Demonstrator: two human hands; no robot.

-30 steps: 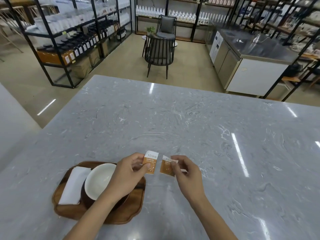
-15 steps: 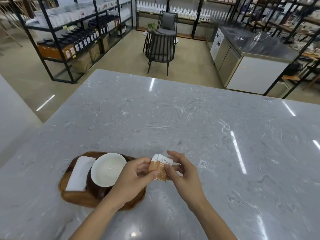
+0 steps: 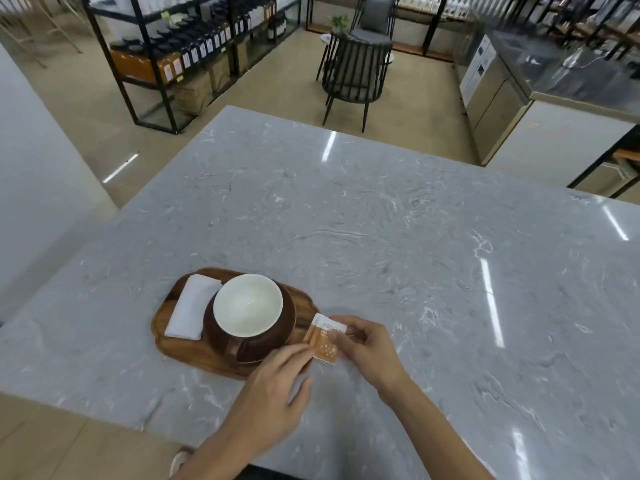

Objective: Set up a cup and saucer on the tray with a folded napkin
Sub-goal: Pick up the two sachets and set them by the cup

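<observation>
My right hand (image 3: 367, 348) pinches two orange-and-white packets (image 3: 325, 341) stacked together, thumb on top and fingers curled behind, just off the right end of the wooden tray (image 3: 194, 351). My left hand (image 3: 273, 393) hangs over the tray's near right corner, fingers fairly straight and close together, the tips at the packets' left edge; I can't quite tell whether they touch. On the tray the brown cup (image 3: 248, 308), white inside, sits on its dark saucer (image 3: 287, 323), handle toward me. The folded white napkin (image 3: 191, 311) lies just left of the saucer. The tray rests on the grey marble table (image 3: 415, 254).
</observation>
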